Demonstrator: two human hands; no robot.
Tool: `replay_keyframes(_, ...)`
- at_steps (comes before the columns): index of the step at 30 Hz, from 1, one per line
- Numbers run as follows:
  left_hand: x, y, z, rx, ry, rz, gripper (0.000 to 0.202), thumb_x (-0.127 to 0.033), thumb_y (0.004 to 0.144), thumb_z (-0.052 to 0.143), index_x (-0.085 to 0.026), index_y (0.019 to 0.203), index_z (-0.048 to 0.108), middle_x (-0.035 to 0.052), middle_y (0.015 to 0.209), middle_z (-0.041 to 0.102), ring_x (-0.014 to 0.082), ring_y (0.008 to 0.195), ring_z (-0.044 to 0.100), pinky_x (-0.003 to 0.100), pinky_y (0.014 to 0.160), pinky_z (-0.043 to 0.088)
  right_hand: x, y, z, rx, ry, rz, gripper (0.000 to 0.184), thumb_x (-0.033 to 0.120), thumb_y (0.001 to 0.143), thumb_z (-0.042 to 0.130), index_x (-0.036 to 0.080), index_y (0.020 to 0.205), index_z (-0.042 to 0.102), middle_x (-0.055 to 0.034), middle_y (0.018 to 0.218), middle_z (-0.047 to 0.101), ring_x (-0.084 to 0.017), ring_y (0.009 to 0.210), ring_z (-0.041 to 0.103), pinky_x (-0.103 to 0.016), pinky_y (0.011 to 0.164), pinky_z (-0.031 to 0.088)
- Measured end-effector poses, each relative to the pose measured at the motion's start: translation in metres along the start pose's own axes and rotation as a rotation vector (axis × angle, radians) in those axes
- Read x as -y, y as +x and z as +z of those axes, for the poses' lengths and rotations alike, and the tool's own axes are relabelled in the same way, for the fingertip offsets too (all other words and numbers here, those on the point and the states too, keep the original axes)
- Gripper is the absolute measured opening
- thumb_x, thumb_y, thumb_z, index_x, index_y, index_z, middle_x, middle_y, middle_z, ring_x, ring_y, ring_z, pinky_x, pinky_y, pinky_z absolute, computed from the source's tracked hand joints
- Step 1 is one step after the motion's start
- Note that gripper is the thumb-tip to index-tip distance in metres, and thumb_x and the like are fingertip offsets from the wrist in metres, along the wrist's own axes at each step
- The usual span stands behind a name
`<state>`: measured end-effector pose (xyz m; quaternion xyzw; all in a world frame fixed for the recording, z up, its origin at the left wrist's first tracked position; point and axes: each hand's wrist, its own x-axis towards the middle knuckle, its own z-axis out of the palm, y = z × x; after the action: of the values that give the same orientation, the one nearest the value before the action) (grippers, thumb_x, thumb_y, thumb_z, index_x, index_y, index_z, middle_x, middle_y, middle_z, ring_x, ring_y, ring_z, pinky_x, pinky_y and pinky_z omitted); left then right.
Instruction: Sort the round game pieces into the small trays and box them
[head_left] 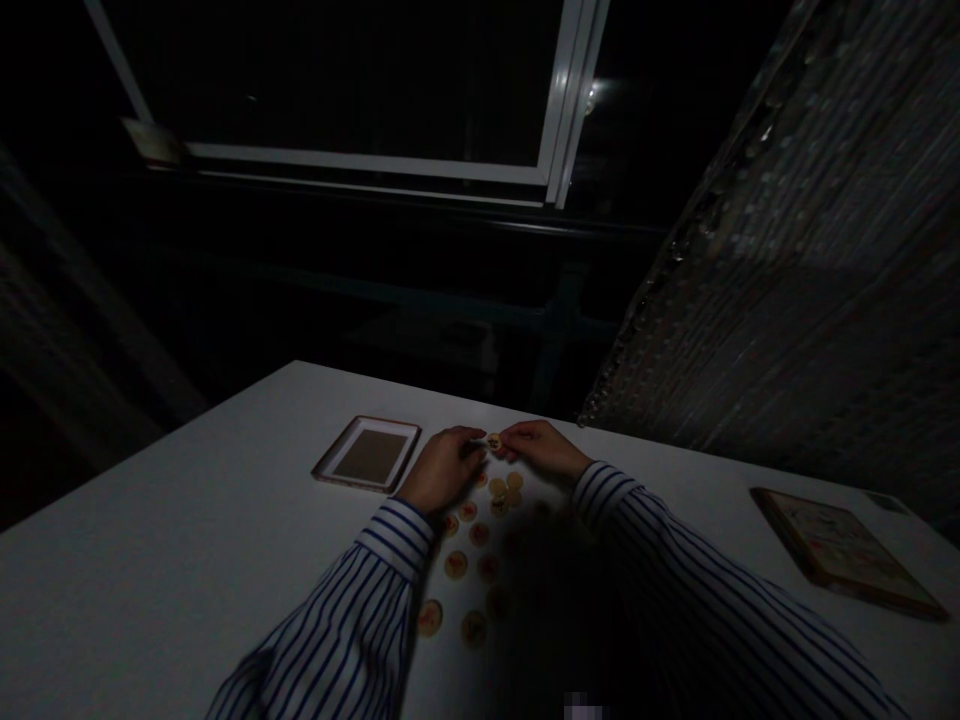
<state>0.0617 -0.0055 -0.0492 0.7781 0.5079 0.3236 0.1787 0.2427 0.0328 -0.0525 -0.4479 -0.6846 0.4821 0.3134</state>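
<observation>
Between the fingertips of my right hand (pixel 544 447) is a round xiangqi piece (pixel 494 441) with a dark character on its face. My left hand (pixel 444 466) is beside it, thumb and fingers apart and curved toward the piece, holding nothing that I can see. Just below the hands, a small cluster of pale pieces (pixel 514 481) lies overlapping. More round pieces with red characters, such as this piece (pixel 455 565), are spread over the white table between my forearms. Shadow hides some pieces near my right sleeve.
Left of my hands lies a shallow open box (pixel 319 474) with a brown inside bottom. A flat picture-covered lid or box (pixel 847 550) rests at the table's right. The white table (pixel 187 510) ends at a dark window, and a bead-edged curtain (pixel 787 280) hangs at right.
</observation>
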Motion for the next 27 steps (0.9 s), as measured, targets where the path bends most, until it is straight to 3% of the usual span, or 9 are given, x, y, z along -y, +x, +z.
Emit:
replay_keyframes(7,-0.012,0.000,0.006,0.013,-0.025,0.027,0.035,-0.036,0.078,0.049,-0.018,0.106,0.057,0.0057,0.104,0.062,0.0174,0.096,0.056,0.026,0.084,0.042,0.011,-0.010,0.005,-0.016,0.061,0.055,0.029,0.037,0.071,0.053,0.010,0.074,0.063,-0.0029,0.065,0.063,-0.008,0.056,0.052,-0.022,0.059,0.040)
replay_keyframes(13,-0.013,0.000,0.006,0.027,0.082,0.016,0.031,-0.033,0.080,0.045,-0.018,0.104,0.059,0.0066,0.102,0.062,0.0177,0.095,0.055,0.026,0.084,0.039,0.003,-0.007,0.005,-0.003,-0.037,0.015,0.028,0.034,0.075,0.049,0.010,0.076,0.063,-0.0042,0.069,0.064,-0.009,0.060,0.054,-0.023,0.063,0.042)
replay_keyframes(20,-0.016,0.016,0.013,0.224,0.430,0.046,0.029,-0.036,0.079,0.043,-0.018,0.082,0.065,0.0102,0.088,0.064,0.0203,0.084,0.057,0.028,0.073,0.040,-0.009,-0.022,-0.015,-0.090,-0.493,-0.040,0.023,0.024,0.072,0.046,0.014,0.080,0.065,-0.0048,0.080,0.066,-0.014,0.075,0.058,-0.023,0.068,0.042)
replay_keyframes(27,-0.016,0.029,0.026,0.310,0.500,0.063,0.022,-0.029,0.074,0.047,-0.018,0.079,0.065,0.0107,0.085,0.065,0.0218,0.083,0.058,0.029,0.070,0.040,-0.006,-0.040,-0.017,0.025,-0.873,-0.105,0.029,0.024,0.074,0.045,0.021,0.097,0.062,-0.0037,0.096,0.064,-0.017,0.089,0.056,-0.026,0.079,0.038)
